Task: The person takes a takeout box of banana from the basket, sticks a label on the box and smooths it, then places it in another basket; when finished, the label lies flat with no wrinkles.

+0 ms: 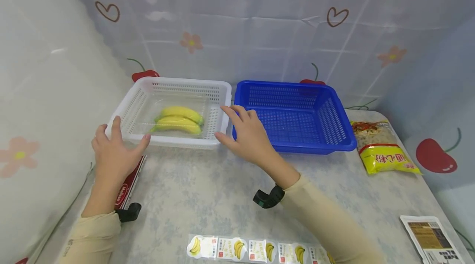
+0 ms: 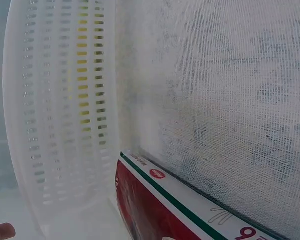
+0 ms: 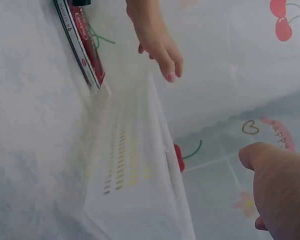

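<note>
Clock directions take the white basket (image 1: 170,143) as the dial, 12 o'clock lying away from the person. The left wrist view exposes the white, green-striped side of a red box (image 2: 175,200), partly covered by the left arm in the head view; the right wrist view shows the left hand (image 1: 115,154) apart from the basket's rim. That hand, at 8 o'clock, is unclenched and empty, fingers spread; the right hand (image 1: 248,134), between 3 and 4, is likewise empty, thumb and fingers parted. The desk (image 1: 185,189) has a pale, mottled, woven surface, backed by a curtain (image 1: 237,20) printed with hearts and flowers. It bears, left to right, banana stickers (image 1: 256,249) at 5 o'clock, a blue basket (image 1: 293,126) at 3, a yellow packet (image 1: 386,154) between 3 and 4, and a pouch (image 1: 432,239) at 4. Inside the white basket, two bananas (image 1: 177,123) in a clear container (image 1: 182,100) have their long axes from 9 to 3 o'clock, outer curves towards 12; the basket's long axis matches.
</note>
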`<state>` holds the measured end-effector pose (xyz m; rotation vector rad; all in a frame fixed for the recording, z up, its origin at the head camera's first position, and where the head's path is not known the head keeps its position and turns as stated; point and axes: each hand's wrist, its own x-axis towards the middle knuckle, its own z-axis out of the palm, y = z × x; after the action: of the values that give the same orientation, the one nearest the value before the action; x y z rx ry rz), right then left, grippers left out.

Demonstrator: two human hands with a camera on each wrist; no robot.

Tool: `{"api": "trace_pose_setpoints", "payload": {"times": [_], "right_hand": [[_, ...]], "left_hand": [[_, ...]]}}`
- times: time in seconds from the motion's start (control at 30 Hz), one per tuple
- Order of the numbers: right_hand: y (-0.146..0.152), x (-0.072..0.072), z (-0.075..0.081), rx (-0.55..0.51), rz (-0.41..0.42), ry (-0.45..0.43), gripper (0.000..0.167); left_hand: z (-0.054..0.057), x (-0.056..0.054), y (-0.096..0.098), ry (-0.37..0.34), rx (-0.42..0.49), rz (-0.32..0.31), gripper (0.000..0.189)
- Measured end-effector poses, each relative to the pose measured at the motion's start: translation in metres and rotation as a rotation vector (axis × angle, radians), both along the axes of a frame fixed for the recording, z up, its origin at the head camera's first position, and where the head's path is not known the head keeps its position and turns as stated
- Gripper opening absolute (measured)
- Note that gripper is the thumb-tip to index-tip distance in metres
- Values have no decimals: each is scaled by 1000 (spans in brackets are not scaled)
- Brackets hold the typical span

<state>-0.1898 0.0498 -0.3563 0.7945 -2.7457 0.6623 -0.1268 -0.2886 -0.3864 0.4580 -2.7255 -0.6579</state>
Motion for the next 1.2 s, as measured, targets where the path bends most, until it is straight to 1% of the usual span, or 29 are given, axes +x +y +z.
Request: {"api": "trace_pose_setpoints", "payload": {"times": [0.1,0.23,0.37,0.5,0.63,0.83,0.93,1.03,1.13,1.2], "right_hand": [[-24,-9,5,2,16,-69,73],[-53,-22,9,-17,1,-208,76],[-76,-35,8,-73,-21,-363,78],[-94,-44,5,-112,-57,-477,80],[-108,-51,-2,-99,-116,-516,82],[-122,-57,-15,-40,-187,-501,81],[-125,-58,-20,8,-217,-489,81],[-128,-59,-24,51,-238,-492,82],[-130,-60,-27,38,-247,-527,83],[-130,-61,-29,2,-248,-567,82]], "left_hand": [[-3,-2,-6,-74,21,31,102],[-6,-6,-11,-158,50,61,108],[-9,-10,-16,-246,94,72,113],[-12,-15,-21,-306,133,67,117],[-16,-19,-23,-295,170,49,121],[-24,-23,-26,-245,255,30,123],[-26,-24,-28,-209,282,17,123],[-28,-26,-30,-191,310,-8,124],[-28,-27,-31,-192,345,-28,125],[-28,-28,-31,-190,371,-42,125]]}}
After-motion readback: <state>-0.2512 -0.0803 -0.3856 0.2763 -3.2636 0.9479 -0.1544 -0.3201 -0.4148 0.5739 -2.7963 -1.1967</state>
